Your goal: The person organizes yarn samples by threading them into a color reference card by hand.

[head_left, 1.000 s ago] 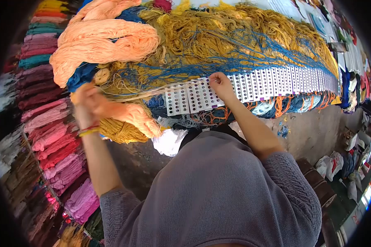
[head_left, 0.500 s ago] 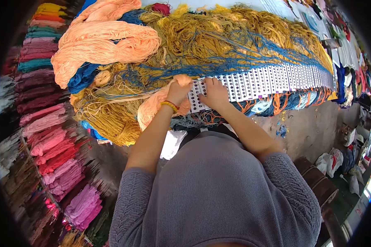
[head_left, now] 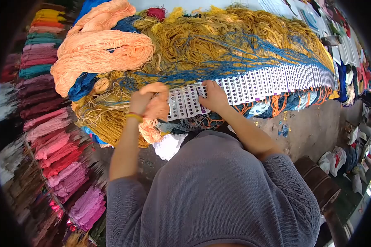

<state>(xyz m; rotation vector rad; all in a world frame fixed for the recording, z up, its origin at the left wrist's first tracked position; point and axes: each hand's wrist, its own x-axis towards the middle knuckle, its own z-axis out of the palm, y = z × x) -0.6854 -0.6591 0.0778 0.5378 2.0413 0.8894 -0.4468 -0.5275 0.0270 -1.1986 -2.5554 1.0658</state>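
Note:
A long row of white cards with dark holes [head_left: 251,87] runs along the front edge of the yarn pile. My right hand [head_left: 213,98] presses on the cards, its thumb and fingers spread over them. Further left, my left hand [head_left: 141,103], with a yellow band at the wrist, is closed round a peach yarn bundle [head_left: 157,108] at the left end of the row. Motion blurs its fingers slightly. Blue strands [head_left: 218,70] lie just behind the cards, over tangled mustard yarn [head_left: 193,45].
Large peach skeins [head_left: 107,51] rest on the pile at the back left. Coloured skeins [head_left: 49,144] hang in rows at the far left. A brown rolled object [head_left: 317,181] and plastic bags [head_left: 332,160] are at the right. White plastic [head_left: 169,146] lies below the pile.
My left hand has moved left with the peach yarn, away from my right hand, and more cards show between them. My right hand has stayed almost in place.

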